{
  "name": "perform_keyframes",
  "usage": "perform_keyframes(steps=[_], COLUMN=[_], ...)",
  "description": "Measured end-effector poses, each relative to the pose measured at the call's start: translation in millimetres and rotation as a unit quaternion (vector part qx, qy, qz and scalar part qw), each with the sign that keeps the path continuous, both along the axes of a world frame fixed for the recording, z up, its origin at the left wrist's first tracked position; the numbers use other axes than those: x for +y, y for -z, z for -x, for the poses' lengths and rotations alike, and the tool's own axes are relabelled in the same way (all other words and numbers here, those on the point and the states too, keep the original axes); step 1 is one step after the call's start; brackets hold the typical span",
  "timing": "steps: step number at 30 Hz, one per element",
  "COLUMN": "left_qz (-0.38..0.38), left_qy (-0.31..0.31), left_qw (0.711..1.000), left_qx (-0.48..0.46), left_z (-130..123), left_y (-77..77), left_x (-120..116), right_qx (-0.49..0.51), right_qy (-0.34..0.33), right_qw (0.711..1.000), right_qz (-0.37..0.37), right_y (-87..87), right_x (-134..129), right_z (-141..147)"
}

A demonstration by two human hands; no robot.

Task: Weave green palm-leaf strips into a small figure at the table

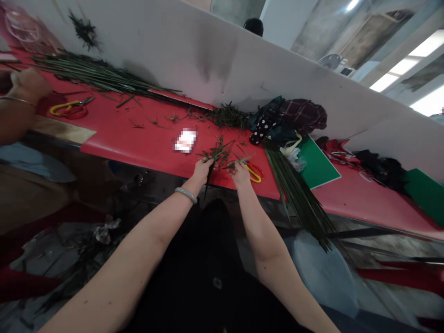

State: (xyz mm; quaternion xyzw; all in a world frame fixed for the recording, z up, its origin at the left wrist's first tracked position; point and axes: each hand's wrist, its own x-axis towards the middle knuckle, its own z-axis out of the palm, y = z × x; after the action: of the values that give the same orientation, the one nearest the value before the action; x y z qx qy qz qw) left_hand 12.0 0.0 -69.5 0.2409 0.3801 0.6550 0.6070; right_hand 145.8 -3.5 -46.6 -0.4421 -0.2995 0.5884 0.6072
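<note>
At the near edge of the red table, my left hand (202,171) is closed on a spiky bunch of green leaf strips (218,151), with dark ends hanging below the edge. My right hand (240,175), fingers pinched together, holds a thin leaf strip (233,163) beside that bunch. Scissors (255,175) with yellow and red handles lie right next to my right hand, partly hidden by it. Beyond my hands a small white card-like thing (185,140), blurred out, rests on the table.
Leaf scraps (229,115) are heaped along the grey partition (166,41). Long leaves (298,194) overhang the edge at right, near a green board (317,162) and a dark cloth bundle (301,113). At left are another person's hand (29,85), more scissors (71,109) and long stems (93,74).
</note>
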Motion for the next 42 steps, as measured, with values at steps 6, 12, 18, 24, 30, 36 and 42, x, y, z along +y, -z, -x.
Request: perform_keyframes(steps=[6, 12, 18, 24, 30, 36, 42], left_qz=[-0.035, -0.014, -0.023, 0.011, 0.036, 0.041, 0.034], left_qy=[0.042, 0.077, 0.109, 0.146, 0.154, 0.154, 0.092], left_qw=[0.998, 0.994, 0.988, 0.988, 0.987, 0.987, 0.991], left_qx=[0.017, 0.076, 0.102, 0.049, 0.023, 0.029, 0.086], left_z=[-4, -7, -4, 0, 3, 4, -2], left_y=[1.8, -1.2, 0.0, -5.3, -9.5, -9.7, -9.9], left_x=[-1, 2, 2, 1, 0, 2, 2], right_qx=[-0.056, -0.061, -0.045, -0.077, -0.100, -0.081, -0.057], right_qy=[-0.080, -0.096, -0.116, -0.127, -0.142, -0.125, -0.089], right_qw=[0.995, 0.993, 0.990, 0.987, 0.982, 0.986, 0.992], right_qz=[-0.011, -0.029, -0.062, -0.063, -0.076, -0.075, -0.071], right_y=[12.4, 18.4, 24.4, 24.3, 24.9, 33.5, 32.8], right_x=[3, 21, 28, 37, 42, 40, 41], right_z=[21, 23, 20, 21, 23, 21, 23])
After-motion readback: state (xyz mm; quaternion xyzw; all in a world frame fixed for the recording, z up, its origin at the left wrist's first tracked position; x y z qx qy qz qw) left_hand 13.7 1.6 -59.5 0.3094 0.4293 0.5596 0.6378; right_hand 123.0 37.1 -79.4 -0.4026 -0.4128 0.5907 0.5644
